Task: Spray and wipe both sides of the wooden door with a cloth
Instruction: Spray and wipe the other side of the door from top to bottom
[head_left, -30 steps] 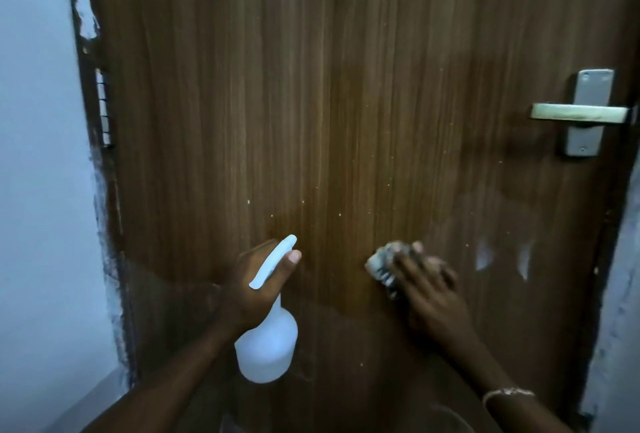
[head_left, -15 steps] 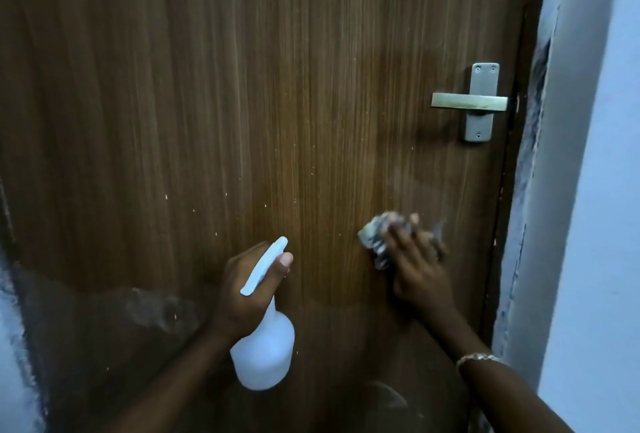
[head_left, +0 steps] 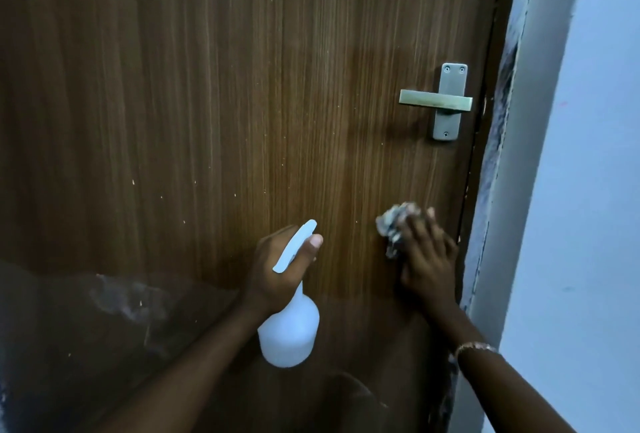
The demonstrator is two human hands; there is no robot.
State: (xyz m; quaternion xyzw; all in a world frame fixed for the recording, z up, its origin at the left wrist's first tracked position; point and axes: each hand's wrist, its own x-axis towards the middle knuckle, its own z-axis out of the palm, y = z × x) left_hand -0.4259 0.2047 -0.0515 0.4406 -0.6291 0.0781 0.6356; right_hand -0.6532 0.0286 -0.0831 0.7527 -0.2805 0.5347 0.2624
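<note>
A brown wooden door (head_left: 214, 114) fills most of the view, darker and smeared along its lower part. My left hand (head_left: 277, 270) grips the neck of a white spray bottle (head_left: 289, 332), thumb on the trigger head, nozzle pointing up toward the door. My right hand (head_left: 427, 256) presses a crumpled grey-white cloth (head_left: 394, 221) flat against the door, close to its right edge and below the handle. Most of the cloth is hidden under my fingers.
A metal lever handle (head_left: 436, 101) on a grey plate sits at the door's upper right. The dark door frame (head_left: 485, 141) and a pale blue wall (head_left: 581, 190) run down the right side. A thin bracelet (head_left: 472, 347) circles my right wrist.
The view has swung right, so the left wall is gone and the right wall shows. My right hand with the cloth has moved right, toward the door's edge. The bottle hand held its pose.
</note>
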